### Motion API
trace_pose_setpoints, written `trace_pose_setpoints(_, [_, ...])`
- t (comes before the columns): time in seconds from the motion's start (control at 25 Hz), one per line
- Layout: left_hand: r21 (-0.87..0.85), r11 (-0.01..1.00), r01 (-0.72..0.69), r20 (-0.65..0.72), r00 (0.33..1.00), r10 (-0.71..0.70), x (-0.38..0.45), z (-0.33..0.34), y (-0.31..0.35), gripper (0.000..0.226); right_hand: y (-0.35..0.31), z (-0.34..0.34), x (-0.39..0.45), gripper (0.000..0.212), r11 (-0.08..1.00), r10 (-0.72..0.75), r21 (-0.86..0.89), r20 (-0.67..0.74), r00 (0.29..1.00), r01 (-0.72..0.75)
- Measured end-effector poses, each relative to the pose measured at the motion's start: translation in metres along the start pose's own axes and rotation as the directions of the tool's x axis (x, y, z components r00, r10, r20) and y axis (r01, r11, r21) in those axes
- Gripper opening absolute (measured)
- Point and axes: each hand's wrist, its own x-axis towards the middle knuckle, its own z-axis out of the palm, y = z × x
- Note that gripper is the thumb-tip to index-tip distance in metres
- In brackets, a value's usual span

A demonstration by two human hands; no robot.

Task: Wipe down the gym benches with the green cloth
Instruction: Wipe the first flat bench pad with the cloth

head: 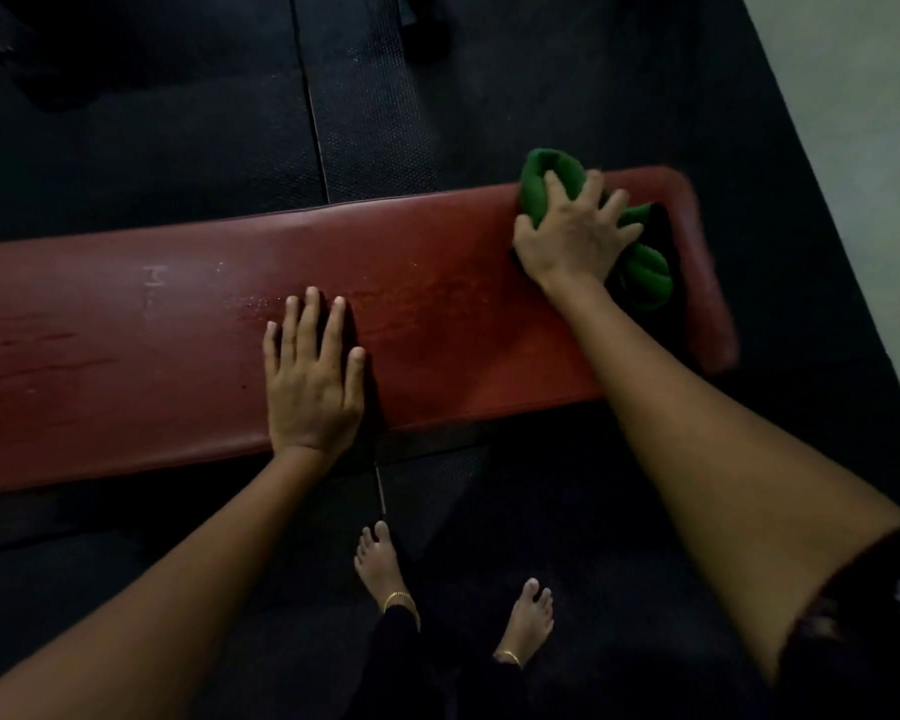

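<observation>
The person stood barefoot on the dark rubber floor mat point(188, 148), bent over a red padded gym bench point(126, 356). The right hand point(572, 236) gripped the bunched green cloth point(536, 179), fingers spread and curled into the folds, pressing it down near the far right end of the surface. The left hand point(313, 376) lay flat and released on the middle of the pad, fingers straight, bracing the body.

A streaky damp patch point(427, 298) showed between the two hands, and a few faint marks sat further left. To do this step well, I judged the cloth should be flattened out rather than kept in a wad, so more of it met the pad. Long overlapping strokes along the bench would probably lift those streaks. The rounded end and the front edge looked easy to miss, and the spot beneath the bracing hand would need a pass too.
</observation>
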Motion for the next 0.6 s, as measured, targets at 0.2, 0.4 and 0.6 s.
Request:
trace_pose_setpoints(0.2, [0.007,1.000,-0.013,0.003,1.000,0.013,-0.001,0.001,-0.004,0.058,-0.016,0.017,-0.060,0.064,0.827,-0.546,-0.119,0.065,0.835,0.550])
trace_pose_setpoints(0.4, [0.029,0.999,-0.023,-0.006,1.000,0.023,0.001,0.000,-0.005,0.057,0.062,0.009,-0.057,0.073,0.936,-0.329,-0.140,-0.029,0.944,0.322])
trace_pose_setpoints(0.6, [0.028,0.999,-0.025,-0.004,1.000,0.025,0.004,0.000,-0.007,0.058,-0.010,0.019,-0.103,0.069,0.987,0.159,0.031,-0.033,0.987,-0.158])
